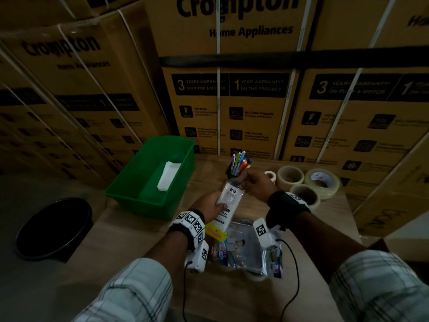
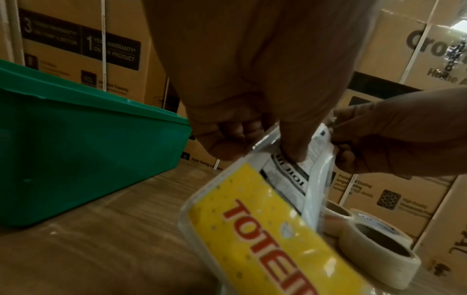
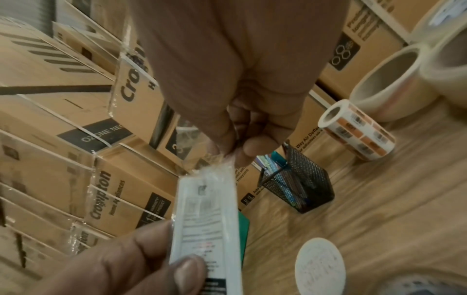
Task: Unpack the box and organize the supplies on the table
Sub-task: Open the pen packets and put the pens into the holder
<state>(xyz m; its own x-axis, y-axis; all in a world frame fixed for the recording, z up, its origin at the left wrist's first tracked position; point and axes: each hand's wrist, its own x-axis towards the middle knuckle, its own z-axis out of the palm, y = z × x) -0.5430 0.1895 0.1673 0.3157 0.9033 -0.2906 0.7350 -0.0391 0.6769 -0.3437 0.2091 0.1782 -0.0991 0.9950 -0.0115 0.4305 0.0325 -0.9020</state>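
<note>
A long clear packet (image 1: 228, 198) with white contents and a yellow "TOTEM" header card (image 2: 265, 229) is held above the table. My left hand (image 1: 216, 204) grips its middle, thumb on the front (image 2: 293, 147). My right hand (image 1: 245, 180) pinches the packet's far end (image 3: 222, 165) by the crinkled plastic. Below my wrists lies the open cardboard box (image 1: 255, 282) with several more shiny packets (image 1: 243, 247) inside. In the right wrist view my left hand's thumb (image 3: 187, 267) presses on the packet (image 3: 207, 219).
A green bin (image 1: 130, 182) holding white paper (image 1: 169, 175) stands on the left. A black mesh pen holder (image 1: 239, 168) full of pens is just behind the packet. Tape rolls (image 1: 322, 181) and a label roll (image 3: 356, 131) sit at the right. A black round tub (image 1: 53, 226) is on the floor.
</note>
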